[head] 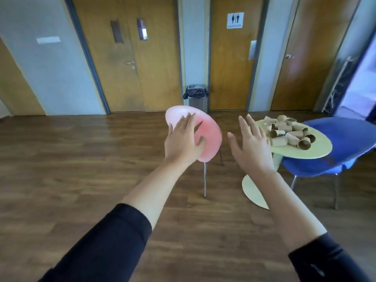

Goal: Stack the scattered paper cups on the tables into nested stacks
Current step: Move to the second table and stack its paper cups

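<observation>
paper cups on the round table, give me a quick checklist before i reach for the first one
1. Brown paper cups in view: ok, a loose pile, most lying on their sides.
2. Cups all on the pale round table: ok, none seen on the floor.
3. Right hand free: ok, fingers straight, holding nothing.
4. Left hand free: ok, open, in front of the pink chair back; contact cannot tell.
5. Any nested stack started: not ok, none visible.
6. Blue plastic chair clear of the table: not ok, tucked close against it.
</observation>
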Available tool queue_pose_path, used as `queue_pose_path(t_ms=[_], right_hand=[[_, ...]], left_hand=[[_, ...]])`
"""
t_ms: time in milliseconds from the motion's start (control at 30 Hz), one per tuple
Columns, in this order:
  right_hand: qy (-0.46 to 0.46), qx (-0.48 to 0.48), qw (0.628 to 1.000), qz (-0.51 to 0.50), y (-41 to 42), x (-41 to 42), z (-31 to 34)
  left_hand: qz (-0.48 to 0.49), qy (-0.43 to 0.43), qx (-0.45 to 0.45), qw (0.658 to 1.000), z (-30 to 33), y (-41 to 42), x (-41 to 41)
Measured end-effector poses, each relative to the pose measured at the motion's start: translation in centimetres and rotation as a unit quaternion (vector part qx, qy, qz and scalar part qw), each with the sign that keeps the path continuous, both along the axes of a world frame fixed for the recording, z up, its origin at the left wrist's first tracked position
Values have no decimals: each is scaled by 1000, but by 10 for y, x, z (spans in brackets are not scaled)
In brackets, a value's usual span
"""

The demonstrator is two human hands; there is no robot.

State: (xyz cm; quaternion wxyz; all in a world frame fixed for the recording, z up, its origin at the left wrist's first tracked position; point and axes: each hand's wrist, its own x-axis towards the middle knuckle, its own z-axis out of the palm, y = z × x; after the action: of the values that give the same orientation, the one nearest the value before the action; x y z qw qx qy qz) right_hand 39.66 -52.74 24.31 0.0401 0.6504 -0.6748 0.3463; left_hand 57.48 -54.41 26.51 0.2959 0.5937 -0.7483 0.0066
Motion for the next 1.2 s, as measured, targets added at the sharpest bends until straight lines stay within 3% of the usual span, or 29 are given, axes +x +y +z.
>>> queue_pose_path(t_ms=[233, 567, 1200], right_hand=[[4, -24, 993, -117, -82, -37, 11], [-46, -4, 969, -244, -167, -127, -6], [-83, 9, 966, -244, -445, -390, 0]], left_hand=[[-136, 45, -4, 990, 14, -130, -51], [-245, 76, 45, 966, -5, -258, -172], [-258, 183, 122, 941, -8, -548, -440]])
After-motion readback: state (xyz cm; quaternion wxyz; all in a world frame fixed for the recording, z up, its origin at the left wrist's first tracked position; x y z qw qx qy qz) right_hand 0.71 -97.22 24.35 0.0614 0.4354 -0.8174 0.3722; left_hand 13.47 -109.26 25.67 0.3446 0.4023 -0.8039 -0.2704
